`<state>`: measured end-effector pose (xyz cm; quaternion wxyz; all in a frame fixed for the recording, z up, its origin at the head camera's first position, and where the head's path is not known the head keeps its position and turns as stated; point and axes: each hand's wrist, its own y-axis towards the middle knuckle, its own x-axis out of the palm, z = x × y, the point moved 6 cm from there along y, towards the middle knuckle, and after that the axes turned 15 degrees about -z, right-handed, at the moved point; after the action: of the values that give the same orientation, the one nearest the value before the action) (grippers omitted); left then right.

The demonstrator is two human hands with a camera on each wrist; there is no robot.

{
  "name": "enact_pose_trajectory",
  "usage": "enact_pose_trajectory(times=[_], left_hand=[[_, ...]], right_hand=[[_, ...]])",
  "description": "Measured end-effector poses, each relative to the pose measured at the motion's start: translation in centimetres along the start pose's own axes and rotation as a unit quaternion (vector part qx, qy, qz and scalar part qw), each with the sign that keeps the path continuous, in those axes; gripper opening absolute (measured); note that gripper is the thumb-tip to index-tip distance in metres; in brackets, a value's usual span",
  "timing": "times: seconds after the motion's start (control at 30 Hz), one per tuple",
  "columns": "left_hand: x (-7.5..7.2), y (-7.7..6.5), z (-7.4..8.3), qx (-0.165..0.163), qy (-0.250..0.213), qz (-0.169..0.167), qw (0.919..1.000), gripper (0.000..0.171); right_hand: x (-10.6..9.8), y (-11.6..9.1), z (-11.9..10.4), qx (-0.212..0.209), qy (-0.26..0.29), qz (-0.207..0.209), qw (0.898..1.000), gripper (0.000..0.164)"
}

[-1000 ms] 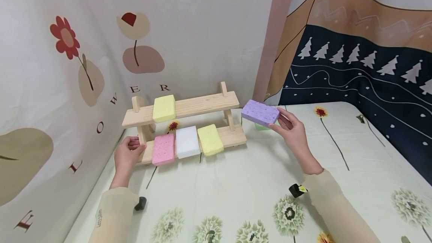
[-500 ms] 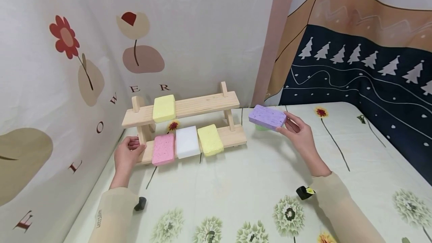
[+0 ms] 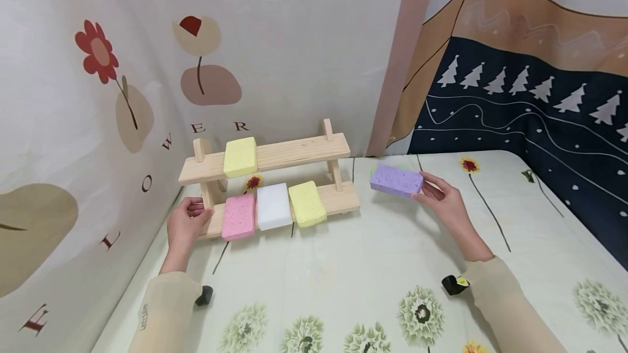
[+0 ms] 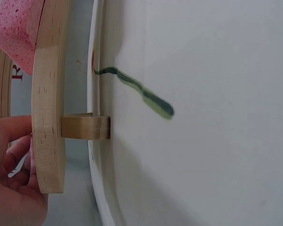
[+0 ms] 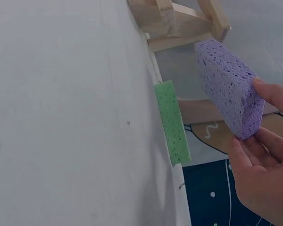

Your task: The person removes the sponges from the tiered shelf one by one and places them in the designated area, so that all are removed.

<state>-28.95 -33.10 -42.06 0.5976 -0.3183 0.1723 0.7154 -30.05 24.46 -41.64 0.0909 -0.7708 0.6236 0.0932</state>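
My right hand (image 3: 448, 208) pinches a purple sponge (image 3: 396, 181) by its right end, thumb on one side and fingers on the other. In the right wrist view a green sponge (image 5: 172, 123) lies on the table under and behind the purple one, which almost hides it from the head view. My left hand (image 3: 186, 225) grips the left end of the lower board of a two-tier wooden rack (image 3: 304, 151). On that lower board lie a pink sponge (image 3: 239, 217), a white sponge (image 3: 273, 206) and a yellow sponge (image 3: 307, 204). Another yellow sponge (image 3: 240, 157) rests at the upper board's left.
A pale flower-printed cloth (image 3: 343, 271) covers the table. Behind the rack hangs a white printed curtain (image 3: 304, 42), and a dark tree-patterned cloth (image 3: 490, 119) hangs at the right. Dark wrist-worn pieces show at both sleeves.
My right hand has carried the purple sponge rightward and down, away from the rack and over the green sponge. The left hand and the sponges on the rack have stayed put.
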Motion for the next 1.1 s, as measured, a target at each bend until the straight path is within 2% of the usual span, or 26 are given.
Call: enact_pose_trajectory(times=[0.63, 0.93, 1.1], left_hand=[[0.0, 0.0, 0.0, 0.002, -0.002, 0.001, 1.0, 0.038], [0.0, 0.0, 0.0, 0.004, 0.003, 0.005, 1.0, 0.038], [-0.1, -0.1, 0.2, 0.012, 0.005, 0.011, 0.9999, 0.036]], right_hand=[[-0.4, 0.0, 2.1, 0.032, -0.026, -0.068, 0.997, 0.07], [-0.4, 0.0, 2.3, 0.004, -0.014, -0.096, 0.995, 0.067], [-0.6, 0.4, 2.7, 0.016, -0.04, -0.114, 0.993, 0.066]])
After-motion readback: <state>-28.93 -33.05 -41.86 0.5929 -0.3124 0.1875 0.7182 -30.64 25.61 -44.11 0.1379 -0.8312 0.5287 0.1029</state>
